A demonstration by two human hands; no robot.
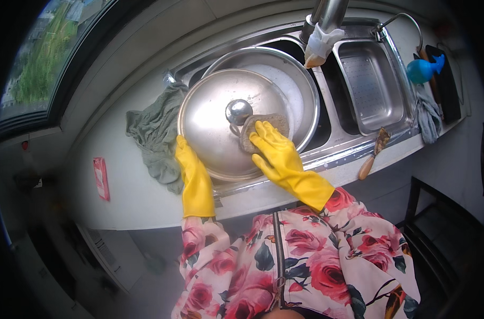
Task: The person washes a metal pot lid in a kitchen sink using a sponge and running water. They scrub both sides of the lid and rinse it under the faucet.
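Observation:
A domed metal pot lid (210, 147) with a round shiny knob (239, 112) lies tilted over a wide metal basin (313, 119) at the sink. My left hand (194, 175), in a yellow rubber glove, grips the lid's near left rim. Under my gloved right hand (281, 157) a grey-brown scrubbing cloth or pad (279, 120) is pressed on the lid, just right of the knob. The pad's loop hangs beside the knob. Pale, cloudy liquid (283, 79) shows in the uncovered part of the basin.
A grey-green cloth (156, 135) lies left of the lid, with a pink packet (101, 178) farther left. The faucet (325, 36), wrapped at its tip, overhangs the sink. To the right are a perforated drain tray (375, 83), a wooden-handled brush (373, 155) and a blue bottle (421, 71).

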